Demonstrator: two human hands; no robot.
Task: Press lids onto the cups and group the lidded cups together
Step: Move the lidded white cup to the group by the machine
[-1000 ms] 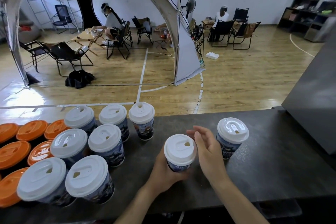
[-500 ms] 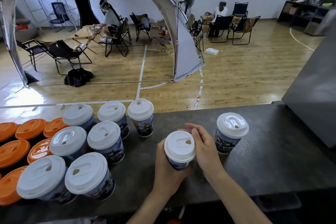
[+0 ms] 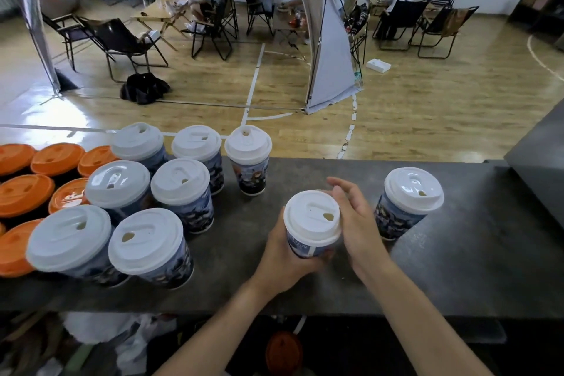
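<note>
Left hand [image 3: 282, 259]: your fingers curl round the held cup [image 3: 300, 247], gripping its lower wall.
Right hand [image 3: 357, 223]: fingers fairly straight, lying against that cup's white lid [image 3: 312, 218] (gripping nothing).
Just right of your fingers: lone lidded cup [image 3: 407, 203] on the counter [image 3: 473, 268].
Left of them: group of lidded cups [image 3: 180, 189], seven together; orange lids [image 3: 26, 195] beyond.

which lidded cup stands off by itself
The far-right cup, past the right hand. The held cup is in the left hand; the other seven cups cluster at left.
</note>
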